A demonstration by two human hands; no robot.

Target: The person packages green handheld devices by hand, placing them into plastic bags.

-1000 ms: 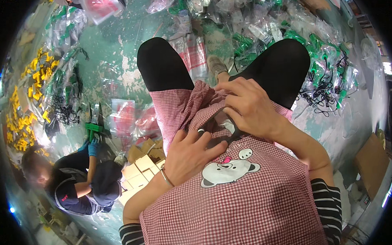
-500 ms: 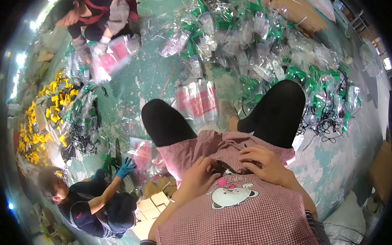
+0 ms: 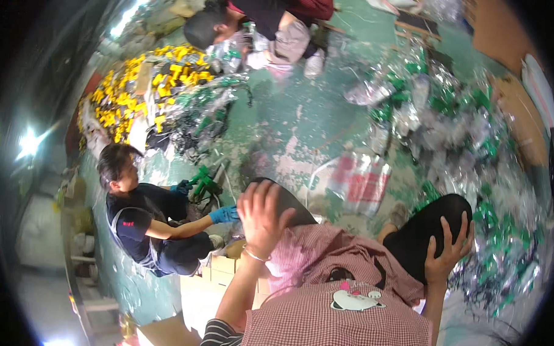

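My left hand (image 3: 260,213) is open with its fingers spread, in front of my left knee; whether it touches the leg I cannot tell. On my right knee rests my right hand (image 3: 448,247), open, fingers apart over the black legging. Neither holds anything. A red-and-white checked apron (image 3: 337,320) with a white bear patch covers my lap. Beyond my knees a clear plastic bag with red print (image 3: 360,183) lies on the green floor.
Clear-bagged green items (image 3: 464,124) are heaped at the right. Yellow pieces (image 3: 128,96) form a pile at the far left. A blue-gloved co-worker (image 3: 129,224) sits at the left by cardboard boxes (image 3: 222,266), holding a green item (image 3: 203,185). Another co-worker (image 3: 265,21) bends at the top.
My hands have parted from my waist, the left rising over the left knee, the right moving onto the right knee. The view has turned left. The far co-worker bends lower.
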